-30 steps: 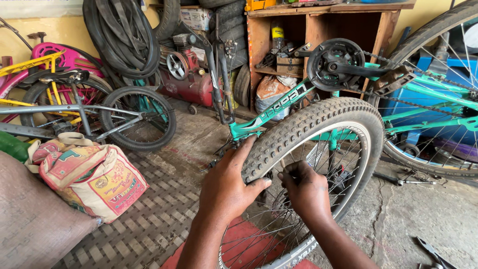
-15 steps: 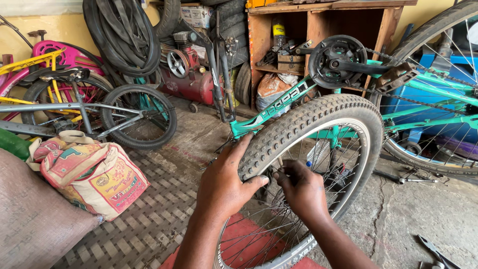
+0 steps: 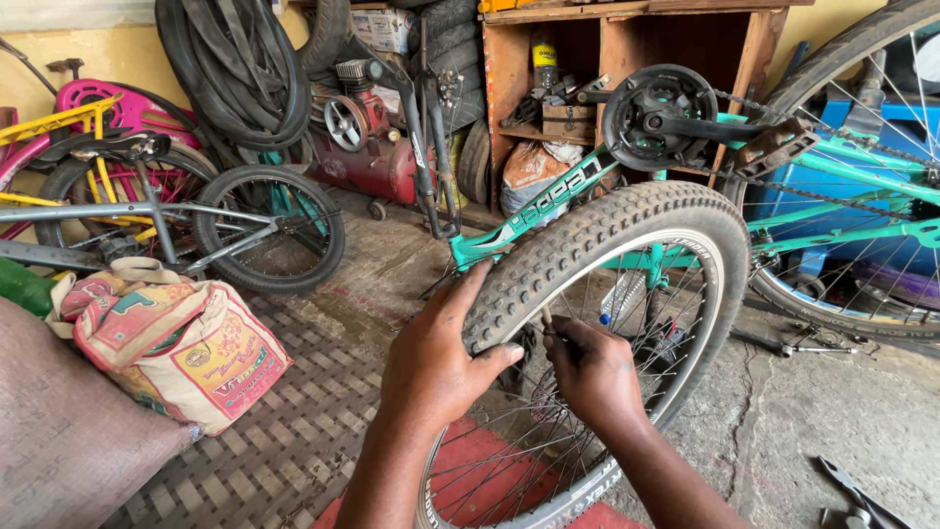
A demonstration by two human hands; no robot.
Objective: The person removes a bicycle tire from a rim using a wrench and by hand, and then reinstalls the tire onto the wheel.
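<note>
Got my left hand clamped over the knobby tyre, right fingers pinched on the valve just inside it, so probably airing up next, needs a pump.

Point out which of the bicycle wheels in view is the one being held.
The knobby-tyred wheel in the foreground: the left hand grips its tread and the right hand works at its rim. The small grey bike's wheel and the upturned green bike's wheel go untouched.
</note>
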